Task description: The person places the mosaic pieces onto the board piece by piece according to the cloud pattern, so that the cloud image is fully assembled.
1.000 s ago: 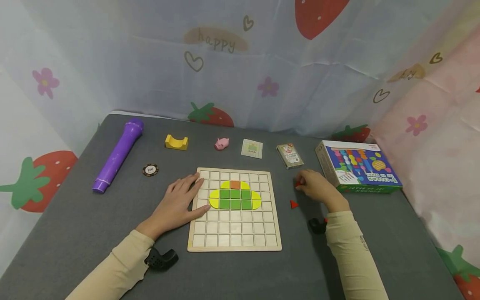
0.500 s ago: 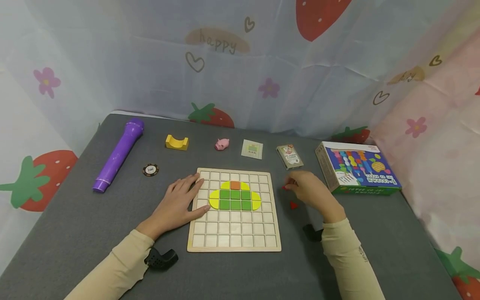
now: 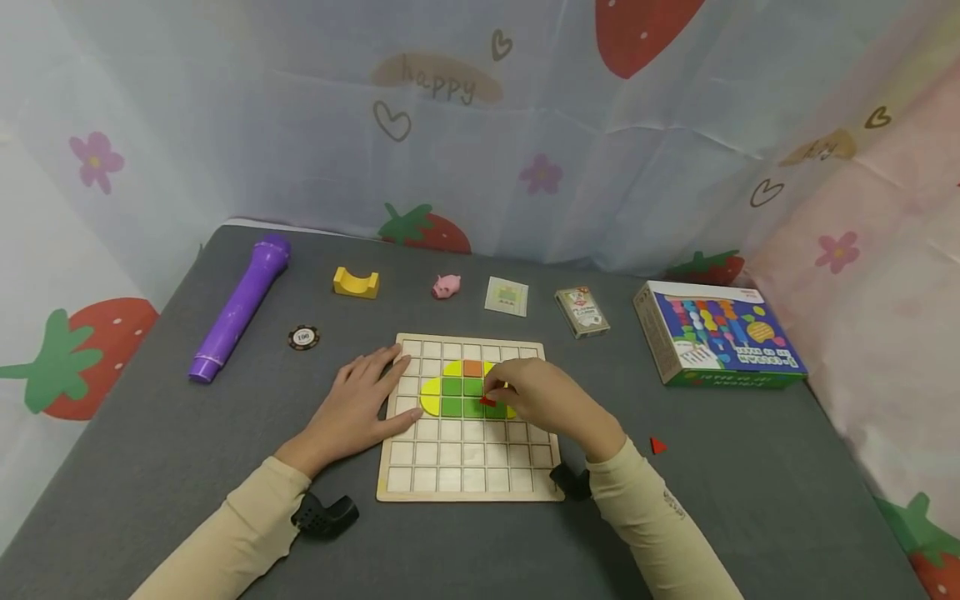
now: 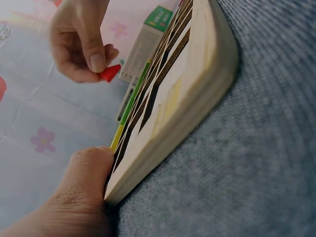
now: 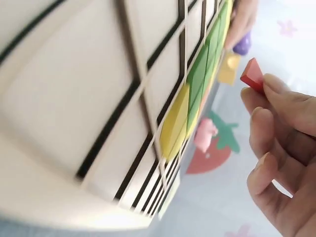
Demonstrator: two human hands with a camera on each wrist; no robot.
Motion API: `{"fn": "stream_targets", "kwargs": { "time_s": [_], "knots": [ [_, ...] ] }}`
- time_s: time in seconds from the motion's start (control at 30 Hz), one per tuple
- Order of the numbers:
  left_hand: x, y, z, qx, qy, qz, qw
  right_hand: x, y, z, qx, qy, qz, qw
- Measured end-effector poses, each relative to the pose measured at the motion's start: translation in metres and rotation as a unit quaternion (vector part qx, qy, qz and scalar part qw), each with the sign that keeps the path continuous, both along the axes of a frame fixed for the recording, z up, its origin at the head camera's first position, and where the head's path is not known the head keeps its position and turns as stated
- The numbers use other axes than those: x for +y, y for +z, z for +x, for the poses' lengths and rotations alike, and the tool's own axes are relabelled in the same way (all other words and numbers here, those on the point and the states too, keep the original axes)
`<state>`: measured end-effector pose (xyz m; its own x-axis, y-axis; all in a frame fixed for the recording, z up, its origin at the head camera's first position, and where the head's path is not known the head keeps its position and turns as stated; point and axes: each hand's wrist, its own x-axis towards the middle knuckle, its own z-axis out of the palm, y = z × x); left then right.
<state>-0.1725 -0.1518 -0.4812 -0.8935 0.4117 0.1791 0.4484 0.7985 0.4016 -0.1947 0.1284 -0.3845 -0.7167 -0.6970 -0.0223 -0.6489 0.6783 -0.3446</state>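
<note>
Fingertips of the right hand (image 3: pixel 551 400) pinch a small red triangle piece (image 3: pixel 487 401), holding it just above the green squares of the wooden grid board (image 3: pixel 471 492). The right wrist view shows the piece (image 5: pixel 253 75) clear of the board's surface, which the head view cannot settle. The left hand (image 3: pixel 356 408) lies flat with straight fingers on the board's left edge; from the left wrist, its thumb (image 4: pixel 86 170) presses against the board's rim (image 4: pixel 187 103).

The filled cells form a shape of green squares with yellow curved pieces (image 3: pixel 429 397) at the sides and an orange square (image 3: pixel 472 367) on top. A second red triangle (image 3: pixel 657 446) lies on the grey table (image 3: pixel 750 500), well right of the board.

The curtain (image 3: pixel 450 125) behind reads "happy". A black poker chip (image 3: pixel 303 337) is marked "100". Writing on the blue game box (image 3: pixel 720 333) and on the card deck (image 3: pixel 581 312) is too small to read.
</note>
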Motion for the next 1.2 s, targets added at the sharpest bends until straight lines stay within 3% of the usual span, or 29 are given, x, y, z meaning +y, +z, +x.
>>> {"fn": "stream_targets", "kwargs": {
  "time_s": [0.13, 0.43, 0.67, 1.2],
  "knots": [
    [0.0, 0.002, 0.0, 0.004, 0.001, 0.0, 1.0, -0.015, 0.001, 0.003, 0.008, 0.026, 0.028, 0.999],
    [0.0, 0.002, 0.0, 0.007, 0.001, 0.001, 1.0, -0.041, -0.005, 0.007, -0.022, 0.078, 0.054, 0.995],
    [0.0, 0.001, 0.0, 0.004, 0.001, 0.0, 1.0, -0.047, -0.012, 0.011, -0.006, 0.076, 0.063, 0.995],
    [0.002, 0.002, 0.001, 0.006, 0.002, 0.003, 1.0, -0.05, -0.015, 0.011, -0.047, 0.107, 0.055, 0.992]
  ]
}}
